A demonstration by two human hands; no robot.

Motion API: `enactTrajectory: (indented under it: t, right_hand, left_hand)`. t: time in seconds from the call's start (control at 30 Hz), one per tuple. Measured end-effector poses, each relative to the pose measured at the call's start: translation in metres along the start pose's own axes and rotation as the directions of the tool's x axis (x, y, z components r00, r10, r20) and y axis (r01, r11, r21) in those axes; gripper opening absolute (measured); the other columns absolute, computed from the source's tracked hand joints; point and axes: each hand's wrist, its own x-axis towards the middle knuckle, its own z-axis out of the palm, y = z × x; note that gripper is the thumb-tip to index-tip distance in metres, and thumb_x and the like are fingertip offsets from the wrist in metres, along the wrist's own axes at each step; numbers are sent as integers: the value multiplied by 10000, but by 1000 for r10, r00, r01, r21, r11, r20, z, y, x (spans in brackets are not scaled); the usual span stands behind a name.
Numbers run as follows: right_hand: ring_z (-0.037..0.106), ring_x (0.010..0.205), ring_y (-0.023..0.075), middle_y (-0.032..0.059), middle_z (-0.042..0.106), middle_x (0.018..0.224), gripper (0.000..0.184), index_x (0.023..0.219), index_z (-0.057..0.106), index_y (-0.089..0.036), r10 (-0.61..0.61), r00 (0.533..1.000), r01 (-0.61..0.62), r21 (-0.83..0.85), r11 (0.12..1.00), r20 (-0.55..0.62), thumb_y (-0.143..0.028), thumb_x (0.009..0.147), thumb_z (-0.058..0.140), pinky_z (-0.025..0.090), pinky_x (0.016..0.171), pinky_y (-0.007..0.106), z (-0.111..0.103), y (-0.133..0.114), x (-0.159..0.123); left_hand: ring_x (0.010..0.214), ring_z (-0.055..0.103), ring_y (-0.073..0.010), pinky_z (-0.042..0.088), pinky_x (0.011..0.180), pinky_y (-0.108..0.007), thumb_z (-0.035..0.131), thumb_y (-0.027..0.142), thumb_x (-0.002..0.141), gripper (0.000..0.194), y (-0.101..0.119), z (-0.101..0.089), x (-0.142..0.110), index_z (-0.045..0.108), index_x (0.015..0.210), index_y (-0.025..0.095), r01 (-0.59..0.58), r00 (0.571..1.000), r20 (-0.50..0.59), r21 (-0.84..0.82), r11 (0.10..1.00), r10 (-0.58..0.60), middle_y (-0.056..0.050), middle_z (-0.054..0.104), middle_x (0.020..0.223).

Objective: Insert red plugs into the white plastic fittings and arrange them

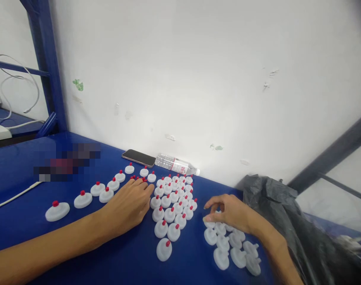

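Observation:
My left hand (131,202) rests palm down on the blue table, beside a small heap of loose red caps (138,179). Its fingers bend away from view, so their tips and anything beneath them are hidden. My right hand (232,213) hovers over a group of round white lids with bare spouts (222,242). Its thumb and forefinger are apart, close to the lid at the upper left of that group (209,225); I cannot tell whether they touch it. Between my hands stand several white lids with red caps (169,215) in close rows.
More red-capped lids (83,200) form a loose line to the left. A phone (138,157) and a water bottle lying on its side (177,164) are by the wall. A black plastic bag (269,202) sits at right. A white cable (16,196) crosses the left edge.

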Motion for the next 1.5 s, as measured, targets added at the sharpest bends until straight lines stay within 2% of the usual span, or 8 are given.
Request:
enactTrajectory:
  t: [0.1,0.23,0.47,0.63,0.8,1.07,1.27,1.5]
  right_hand:
    - [642,732,189,-9,755,902,322,921,773,-285,5,1000,-5,-19,1000,14,-425,637,836,453,627,274,2,-1,-1]
    - [647,751,206,11,741,820,116,769,759,-256,-7,1000,7,-36,999,-17,-344,699,786,445,639,283,4,-3,-2]
    - [664,673,165,-7,735,798,224,945,643,-250,-60,982,69,44,997,-180,-452,924,549,469,603,260,-1,-15,-1]
    - [684,833,182,-1,741,873,219,925,663,-259,-97,956,108,25,994,-278,-453,919,563,497,735,280,1,-24,2]
    - [649,1031,266,29,737,1084,349,1085,724,-317,-61,989,42,-145,989,-133,-507,792,726,475,860,360,12,-23,1]
    - [663,975,270,12,746,1024,402,1065,728,-321,-1,999,-5,-139,990,-40,-528,723,770,480,812,349,8,-15,0]
    - [693,800,229,21,755,978,346,1060,716,-287,12,1000,-12,-85,996,2,-390,734,763,491,695,313,2,-9,-4]
    - [658,1002,225,34,709,1096,265,1113,686,-288,-149,953,137,-61,989,-263,-439,910,608,497,860,355,1,-25,-4]
  left_hand:
    - [806,562,-269,377,743,-406,439,136,917,138,-2,0,0,559,870,188,-7,999,-31,-11,1000,6,-64,626,847]
    - [788,540,-259,360,744,-405,434,141,914,146,-3,-1,-1,552,845,191,-18,996,-92,-27,999,15,-51,606,807]
    - [757,509,-223,378,762,-387,426,172,932,140,1,-9,0,534,846,195,-54,978,-208,-91,994,34,-30,579,801]
    - [788,522,-219,388,767,-386,450,168,925,115,3,-11,1,542,864,197,-150,937,-337,-158,976,90,-24,593,816]
    - [800,532,-217,383,775,-392,452,163,932,115,4,-12,0,545,873,198,-167,937,-334,-169,971,103,-23,605,832]
    - [760,523,-205,373,753,-383,451,154,928,116,3,-10,0,535,860,195,-198,925,-358,-160,967,130,-3,585,802]
    - [763,531,-206,376,750,-381,457,154,929,108,4,-10,0,534,865,195,-215,913,-385,-168,962,137,-1,585,808]
    - [767,533,-198,387,746,-370,477,147,936,95,5,-7,-2,544,893,199,-252,901,-408,-219,943,146,5,597,821]
